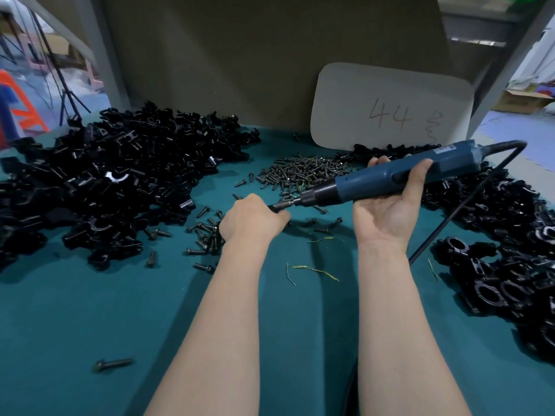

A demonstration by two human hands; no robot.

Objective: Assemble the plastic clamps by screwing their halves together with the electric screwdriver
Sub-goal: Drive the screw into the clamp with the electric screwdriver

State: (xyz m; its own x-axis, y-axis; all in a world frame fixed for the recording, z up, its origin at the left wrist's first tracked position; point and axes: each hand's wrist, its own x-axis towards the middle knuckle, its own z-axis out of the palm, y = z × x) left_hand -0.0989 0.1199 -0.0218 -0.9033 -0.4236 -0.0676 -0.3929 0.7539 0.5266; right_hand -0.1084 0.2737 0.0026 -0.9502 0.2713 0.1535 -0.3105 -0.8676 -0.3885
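The right hand (387, 205) grips the blue screwdriver (390, 175), its tip meeting a black clamp (275, 209) clutched in the left hand (253, 219).

Teal cloth (90, 310) is spread over the table. A white card (390, 106) marked "44" is stood against a brown board (240, 55) at 2 o'clock. Yellow-green threads (315, 270) are scattered on the cloth at 5 o'clock, with one more thread (432, 268) at 4 o'clock. A grey post (105, 55) is seen at 10 o'clock, another post (510, 70) at 2 o'clock. An orange frame (18, 100) and a black tripod (70, 100) are seen beyond the table at 10 o'clock. A cardboard box (519, 100) is seen far off at 2 o'clock.
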